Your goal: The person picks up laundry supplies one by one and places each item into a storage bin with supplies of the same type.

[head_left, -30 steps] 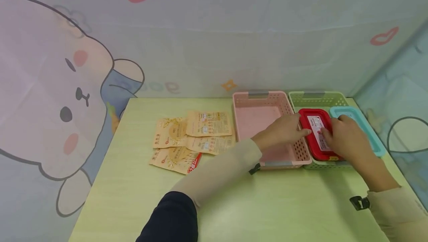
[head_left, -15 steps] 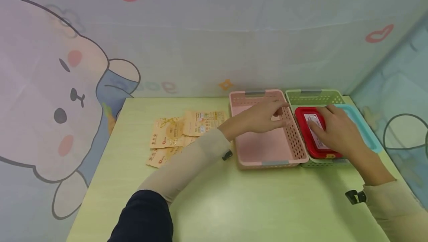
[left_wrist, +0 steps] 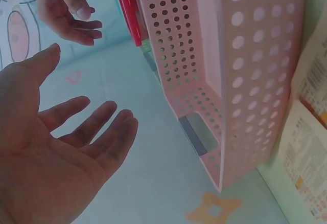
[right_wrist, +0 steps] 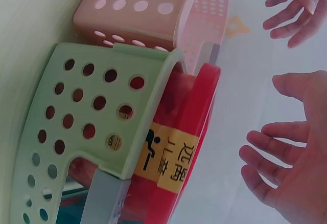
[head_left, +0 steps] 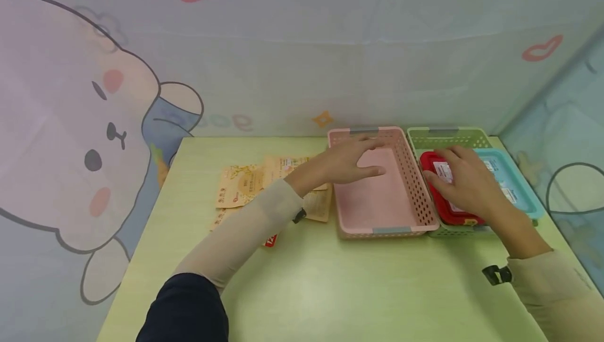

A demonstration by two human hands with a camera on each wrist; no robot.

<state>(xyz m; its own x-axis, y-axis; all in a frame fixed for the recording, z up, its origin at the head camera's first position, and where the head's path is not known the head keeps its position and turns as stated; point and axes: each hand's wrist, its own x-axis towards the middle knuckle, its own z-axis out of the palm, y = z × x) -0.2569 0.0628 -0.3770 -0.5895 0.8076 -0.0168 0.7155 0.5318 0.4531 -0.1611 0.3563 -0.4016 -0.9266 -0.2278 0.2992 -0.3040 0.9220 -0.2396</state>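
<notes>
My left hand (head_left: 349, 161) hovers over the pink basket (head_left: 370, 231), fingers spread and holding nothing. The left wrist view shows its open palm (left_wrist: 51, 168) apart from the basket. Over the red-lidded plastic box (head_left: 430, 163) is my right hand (head_left: 467, 182), its fingers relaxed. From the right wrist view, the fingers (right_wrist: 265, 147) are apart from the red lid (right_wrist: 202, 106). This box sits in the green basket (head_left: 448, 135) next to a box with a turquoise lid (head_left: 516, 177), and both lids stand at or above the rim. My right hand hides part of each box.
Several flat tan food pouches (head_left: 240, 184) overlap on the table (head_left: 340, 289) left of the pink basket, partly behind my left forearm. The two baskets stand side by side near the back wall cloth (head_left: 283, 69). A patterned cloth (head_left: 578, 137) hangs along the right side.
My left hand has drawn back leftward from the red-lidded box to above the pink basket. My right hand has shifted left, off the gap between the two lids, and its fingers have loosened.
</notes>
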